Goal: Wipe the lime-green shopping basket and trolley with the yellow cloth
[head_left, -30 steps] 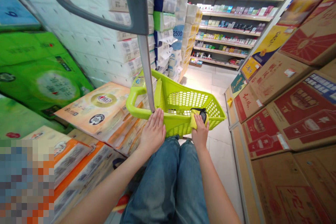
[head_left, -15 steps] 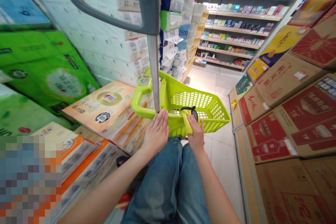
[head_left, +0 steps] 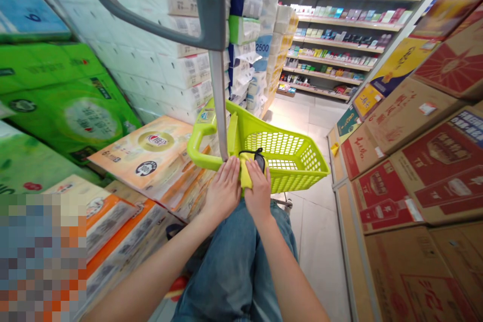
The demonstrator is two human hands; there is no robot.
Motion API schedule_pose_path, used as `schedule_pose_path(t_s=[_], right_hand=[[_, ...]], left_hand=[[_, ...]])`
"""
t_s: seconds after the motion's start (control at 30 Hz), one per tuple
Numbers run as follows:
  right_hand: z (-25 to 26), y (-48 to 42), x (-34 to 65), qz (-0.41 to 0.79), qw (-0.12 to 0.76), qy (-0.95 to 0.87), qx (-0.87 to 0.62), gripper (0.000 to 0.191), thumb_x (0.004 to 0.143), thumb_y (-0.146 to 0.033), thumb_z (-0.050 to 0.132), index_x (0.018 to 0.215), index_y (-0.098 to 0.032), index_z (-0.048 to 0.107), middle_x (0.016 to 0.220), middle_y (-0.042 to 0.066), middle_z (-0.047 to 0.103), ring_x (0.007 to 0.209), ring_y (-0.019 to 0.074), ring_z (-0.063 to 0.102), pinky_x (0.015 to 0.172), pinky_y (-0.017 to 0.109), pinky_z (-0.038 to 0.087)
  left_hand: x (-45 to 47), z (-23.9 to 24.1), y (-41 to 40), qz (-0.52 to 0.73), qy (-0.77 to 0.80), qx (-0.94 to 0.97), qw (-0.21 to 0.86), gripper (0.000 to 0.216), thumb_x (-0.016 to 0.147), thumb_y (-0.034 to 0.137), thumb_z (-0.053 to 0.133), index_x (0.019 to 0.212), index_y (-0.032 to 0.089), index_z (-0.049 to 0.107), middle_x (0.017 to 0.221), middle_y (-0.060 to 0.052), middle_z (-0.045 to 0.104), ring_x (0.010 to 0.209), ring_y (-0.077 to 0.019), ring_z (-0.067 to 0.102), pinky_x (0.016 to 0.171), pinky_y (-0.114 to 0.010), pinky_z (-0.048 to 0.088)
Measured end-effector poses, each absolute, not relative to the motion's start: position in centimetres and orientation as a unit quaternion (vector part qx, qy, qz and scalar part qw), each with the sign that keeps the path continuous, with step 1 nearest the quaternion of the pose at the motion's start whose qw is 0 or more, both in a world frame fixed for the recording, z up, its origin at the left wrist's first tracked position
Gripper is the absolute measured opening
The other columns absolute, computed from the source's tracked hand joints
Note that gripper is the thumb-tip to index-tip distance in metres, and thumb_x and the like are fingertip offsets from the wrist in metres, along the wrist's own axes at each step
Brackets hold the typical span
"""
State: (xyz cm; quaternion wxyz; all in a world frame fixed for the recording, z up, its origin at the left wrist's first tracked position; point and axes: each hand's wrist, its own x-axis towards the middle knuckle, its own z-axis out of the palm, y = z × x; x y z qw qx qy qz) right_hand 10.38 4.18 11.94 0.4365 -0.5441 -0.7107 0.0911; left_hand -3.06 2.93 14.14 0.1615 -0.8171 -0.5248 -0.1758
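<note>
A lime-green shopping basket cart with perforated walls stands before my knees. My left hand lies with fingers stretched together on its near rim, by the foot of the grey metal pole. Closed on a yellow cloth, my right hand presses it to the same rim, close beside my left fingers. A black item with a thin cord sticks out beside the cloth; what it is I cannot make out. The pole leads up to a grey loop handle.
Tissue cartons and green packs are stacked at left, with white paper packs behind. Red and brown boxes line the right side. Shelves of small goods stand beyond the tiled aisle floor.
My right hand has slid left along the basket rim with the yellow cloth, up to my left hand. My left hand stays at the pole's foot.
</note>
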Motion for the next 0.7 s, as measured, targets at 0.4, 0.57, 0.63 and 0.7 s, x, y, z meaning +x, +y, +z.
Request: schedule_pose_path(t_s=[0.4, 0.57, 0.63, 0.7], right_hand=[[6.9, 4.8, 20.5, 0.057, 0.409, -0.673, -0.614, 0.080, 0.064, -0.006, 0.038, 0.140, -0.027, 0.051, 0.147, 0.003, 0.051, 0.141, 0.0203, 0.041, 0.121, 0.056, 0.011], [7.2, 5.1, 19.6, 0.049, 0.428, -0.617, -0.658, 0.076, 0.066, -0.007, 0.039, 0.139, -0.020, 0.054, 0.143, 0.008, 0.055, 0.141, 0.0243, 0.043, 0.120, 0.058, 0.017], [8.3, 5.0, 16.8, 0.053, 0.438, -0.619, -0.650, 0.074, 0.066, -0.006, 0.039, 0.138, -0.017, 0.054, 0.143, 0.010, 0.056, 0.140, 0.0244, 0.043, 0.121, 0.055, 0.019], [9.7, 4.6, 13.6, 0.065, 0.445, -0.649, -0.613, 0.076, 0.065, -0.005, 0.040, 0.139, -0.016, 0.053, 0.144, 0.009, 0.055, 0.141, 0.0223, 0.042, 0.122, 0.051, 0.019]], left_hand=[[-2.9, 14.1, 3.1, -0.176, -0.531, -0.810, 0.174, 0.064, 0.097, 0.024, 0.036, 0.153, 0.000, 0.018, 0.159, -0.015, 0.029, 0.150, -0.0241, 0.020, 0.124, -0.040, 0.019], [-2.9, 14.0, 3.1, -0.186, -0.532, -0.807, 0.173, 0.064, 0.097, 0.025, 0.036, 0.153, 0.001, 0.019, 0.159, -0.015, 0.030, 0.150, -0.0240, 0.020, 0.124, -0.041, 0.020], [-2.9, 14.0, 3.0, -0.189, -0.532, -0.807, 0.174, 0.063, 0.097, 0.024, 0.035, 0.153, 0.000, 0.021, 0.159, -0.016, 0.030, 0.150, -0.0241, 0.021, 0.124, -0.041, 0.020], [-3.0, 14.0, 3.0, -0.189, -0.531, -0.808, 0.172, 0.062, 0.097, 0.023, 0.035, 0.152, -0.001, 0.022, 0.158, -0.016, 0.030, 0.150, -0.0242, 0.021, 0.124, -0.041, 0.021]])
